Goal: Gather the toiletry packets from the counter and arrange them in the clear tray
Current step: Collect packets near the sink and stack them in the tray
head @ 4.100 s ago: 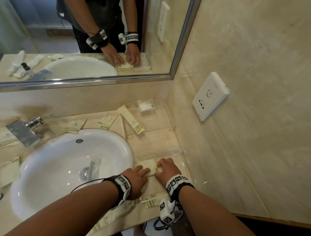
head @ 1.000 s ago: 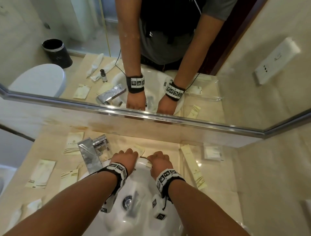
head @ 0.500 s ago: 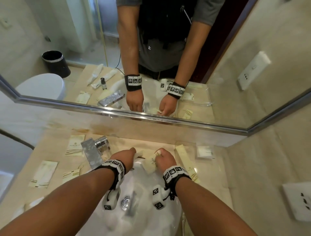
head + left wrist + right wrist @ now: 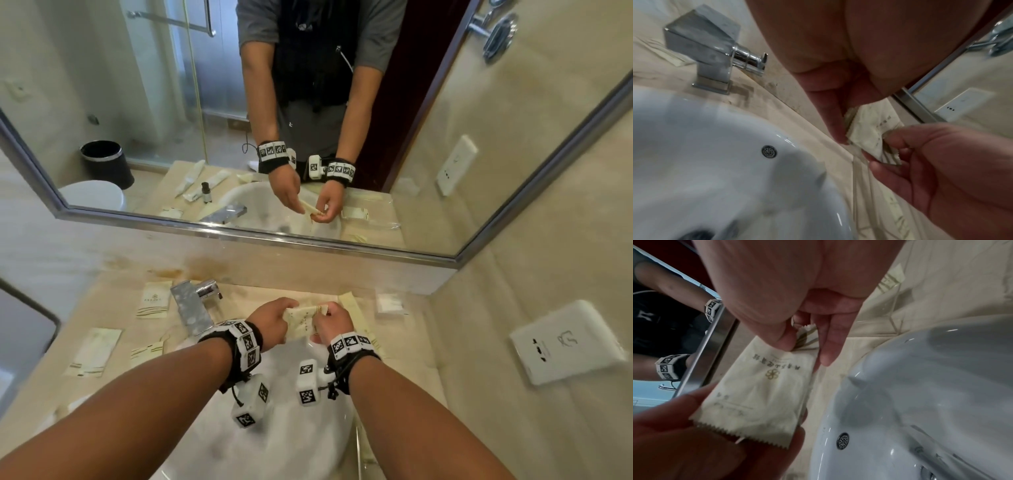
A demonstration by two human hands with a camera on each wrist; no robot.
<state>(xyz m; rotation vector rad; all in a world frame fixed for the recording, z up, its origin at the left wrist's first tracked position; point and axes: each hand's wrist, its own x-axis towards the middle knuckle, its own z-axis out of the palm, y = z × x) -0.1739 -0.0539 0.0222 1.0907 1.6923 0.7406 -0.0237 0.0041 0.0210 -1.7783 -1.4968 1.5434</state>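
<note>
Both my hands hold a cream toiletry packet [image 4: 304,320] above the back rim of the sink. It looks like a thin stack of two. My left hand [image 4: 289,313] pinches its serrated end [image 4: 748,428]. My right hand [image 4: 320,317] pinches the striped end between thumb and fingers [image 4: 805,347]. The left wrist view shows the left hand [image 4: 842,123] gripping the packet [image 4: 867,129] edge-on. The clear tray [image 4: 407,317] lies right of the sink with a long packet [image 4: 358,320] and a small white packet [image 4: 388,303] in it. Several more packets [image 4: 154,299] lie on the counter to the left.
A chrome faucet [image 4: 193,305] stands just left of my left hand. The white sink [image 4: 274,428] is below both wrists. The mirror [image 4: 308,137] runs along the back wall. A wall socket [image 4: 565,342] is mounted on the right wall.
My hands took the packets off the counter behind the sink, lifted them and brought them together. Four seconds ago both hands were at the tray's near end.
</note>
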